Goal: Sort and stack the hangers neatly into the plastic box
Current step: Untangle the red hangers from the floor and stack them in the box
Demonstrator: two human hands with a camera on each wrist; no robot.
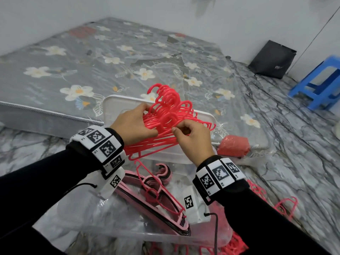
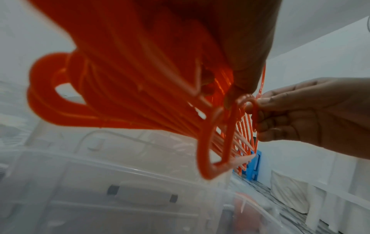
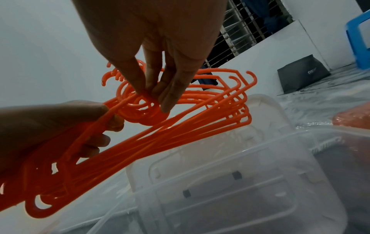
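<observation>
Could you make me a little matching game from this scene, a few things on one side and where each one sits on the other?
Things:
1. bundle of red hangers
2. pink hangers
3. blue stool
4. black bag

Places:
A. leaning against the wall
B. lying inside the clear plastic box
C. held in both hands above the box
D. standing on the floor at far right

Pairs: 1-C, 2-B, 3-D, 4-A

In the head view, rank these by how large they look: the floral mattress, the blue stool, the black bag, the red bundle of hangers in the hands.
1. Floral mattress, by far the largest.
2. Red bundle of hangers, though its nearness to the camera inflates it.
3. Blue stool and black bag look about alike; the stool is cut off at the frame edge, so no ranking between them.
</observation>
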